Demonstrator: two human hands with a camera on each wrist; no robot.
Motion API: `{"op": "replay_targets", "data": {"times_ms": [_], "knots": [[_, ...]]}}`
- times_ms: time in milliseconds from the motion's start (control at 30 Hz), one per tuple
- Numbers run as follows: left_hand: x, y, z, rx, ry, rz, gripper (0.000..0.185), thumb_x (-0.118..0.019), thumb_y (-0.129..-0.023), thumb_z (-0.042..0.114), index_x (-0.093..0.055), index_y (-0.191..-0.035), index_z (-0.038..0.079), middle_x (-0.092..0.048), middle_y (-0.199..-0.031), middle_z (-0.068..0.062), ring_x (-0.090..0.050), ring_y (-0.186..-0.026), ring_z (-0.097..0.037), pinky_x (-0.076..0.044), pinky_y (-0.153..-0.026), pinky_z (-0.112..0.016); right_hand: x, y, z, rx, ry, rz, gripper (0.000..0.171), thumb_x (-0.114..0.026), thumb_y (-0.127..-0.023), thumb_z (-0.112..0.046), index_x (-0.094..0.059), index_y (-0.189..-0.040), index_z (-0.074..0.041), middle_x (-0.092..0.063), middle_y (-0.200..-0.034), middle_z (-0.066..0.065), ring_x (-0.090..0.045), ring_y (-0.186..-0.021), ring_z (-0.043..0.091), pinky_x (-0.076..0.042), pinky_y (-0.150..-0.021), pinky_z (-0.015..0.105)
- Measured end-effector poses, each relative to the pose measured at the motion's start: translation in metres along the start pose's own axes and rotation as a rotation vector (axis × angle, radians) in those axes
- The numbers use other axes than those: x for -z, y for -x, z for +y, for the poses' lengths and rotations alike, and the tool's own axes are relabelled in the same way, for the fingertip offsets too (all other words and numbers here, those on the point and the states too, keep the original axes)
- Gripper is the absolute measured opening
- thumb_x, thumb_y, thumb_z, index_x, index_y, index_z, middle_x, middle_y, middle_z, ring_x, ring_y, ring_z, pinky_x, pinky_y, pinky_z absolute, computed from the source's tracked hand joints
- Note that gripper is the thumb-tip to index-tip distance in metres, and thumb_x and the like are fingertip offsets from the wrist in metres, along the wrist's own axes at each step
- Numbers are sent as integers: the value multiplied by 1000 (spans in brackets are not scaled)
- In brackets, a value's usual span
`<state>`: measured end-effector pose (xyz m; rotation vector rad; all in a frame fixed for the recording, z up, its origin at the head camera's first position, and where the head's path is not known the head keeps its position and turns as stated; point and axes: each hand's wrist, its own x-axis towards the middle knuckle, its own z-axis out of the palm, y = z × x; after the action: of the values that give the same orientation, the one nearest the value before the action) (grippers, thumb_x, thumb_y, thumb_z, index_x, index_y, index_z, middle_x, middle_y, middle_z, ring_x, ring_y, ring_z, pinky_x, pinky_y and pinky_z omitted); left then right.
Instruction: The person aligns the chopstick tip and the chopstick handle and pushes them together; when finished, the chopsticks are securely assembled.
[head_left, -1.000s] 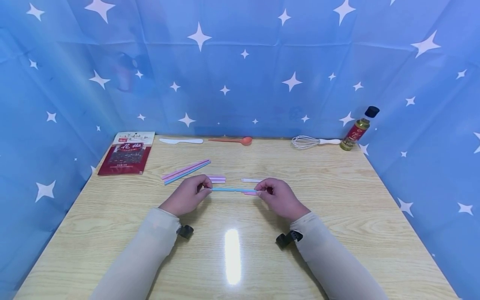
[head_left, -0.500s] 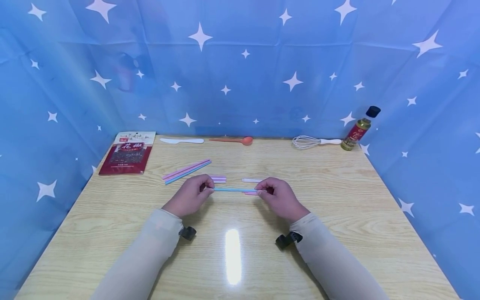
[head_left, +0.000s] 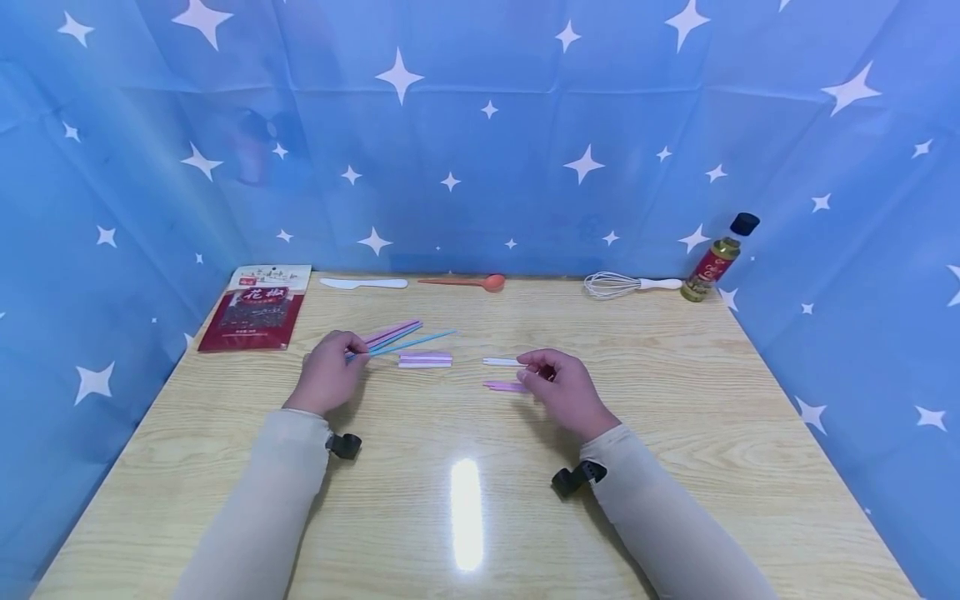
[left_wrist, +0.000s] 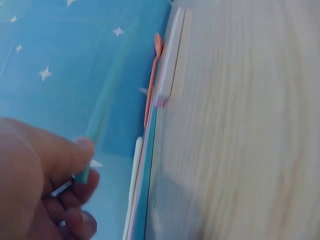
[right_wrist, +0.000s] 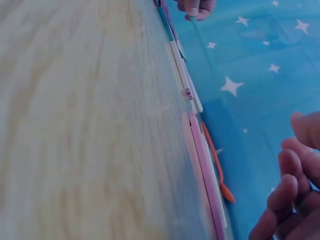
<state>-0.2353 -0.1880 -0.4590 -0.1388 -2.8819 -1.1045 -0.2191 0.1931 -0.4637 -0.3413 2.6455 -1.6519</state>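
My left hand (head_left: 330,371) pinches a light blue chopstick (head_left: 412,342) near one end, raised over the table; in the left wrist view, the chopstick (left_wrist: 97,120) stands clear between thumb and fingers. Below it lies a slanted row of pink and blue chopsticks (head_left: 392,335), partly covered by the hand. My right hand (head_left: 558,392) is held with loosely bent fingers and nothing between them, as the right wrist view shows at the hand (right_wrist: 295,195). Close to it lie white sticks (head_left: 501,362) and pink sticks (head_left: 504,387), their right ends hidden. A short purple-and-white bundle (head_left: 425,361) lies between the hands.
Along the back edge lie a white knife (head_left: 363,283), an orange spoon (head_left: 491,282) and a whisk (head_left: 615,284). A dark red spice packet (head_left: 255,308) lies back left. An oil bottle (head_left: 711,265) stands back right by the starry curtain (head_left: 480,125).
The blue chopstick was held between both hands. My right hand has let go of it, and my left hand has carried it left to the slanted row. The right hand has barely moved.
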Motion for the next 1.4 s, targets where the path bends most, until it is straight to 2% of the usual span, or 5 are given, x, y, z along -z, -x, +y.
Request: {"op": "replay_targets", "data": {"times_ms": [267,667,933,1200,1400], "knots": [[9,-1,-13,138,-107,-19,14,-56,-106,16,-67,-106,7,-60,-116,-16,-58,-103,-35,-33,-94,-64,0,0,-1,-12,-23,13,25,-73,-99,-13,-74,-120,1,-64,-96,13,-56,-79,23,-50,-64,25],[14,1,-11,244,-198,-47,15,-58,-103,19,-65,-105,6,-61,-111,-18,-58,-97,-37,-36,-91,-63,3,1,-2,-26,-27,21,27,-73,-100,-14,-74,-121,2,-64,-97,12,-55,-80,21,-49,-65,26],[1,1,4,68,-137,-26,20,-56,-107,17,-67,-119,6,-64,-113,-16,-61,-98,-34,-36,-90,-60,5,0,0,-120,90,-15,20,-72,-98,-14,-77,-113,-2,-57,-81,5,-51,-70,20,-44,-60,28],[-19,5,18,-80,-89,-155,26,-59,-109,22,-71,-131,15,-69,-120,-10,-61,-103,-27,-41,-101,-54,6,0,1,-179,196,-93,11,-72,-96,-13,-79,-103,-9,-57,-77,2,-50,-68,18,-42,-61,30],[-22,10,25,-108,-98,-270,35,-58,-109,24,-65,-143,18,-60,-90,-4,-53,-82,-20,-42,-86,-44,6,0,1,-219,264,-155,7,-74,-98,-15,-80,-99,-16,-59,-83,4,-51,-74,21,-42,-66,33]]}}
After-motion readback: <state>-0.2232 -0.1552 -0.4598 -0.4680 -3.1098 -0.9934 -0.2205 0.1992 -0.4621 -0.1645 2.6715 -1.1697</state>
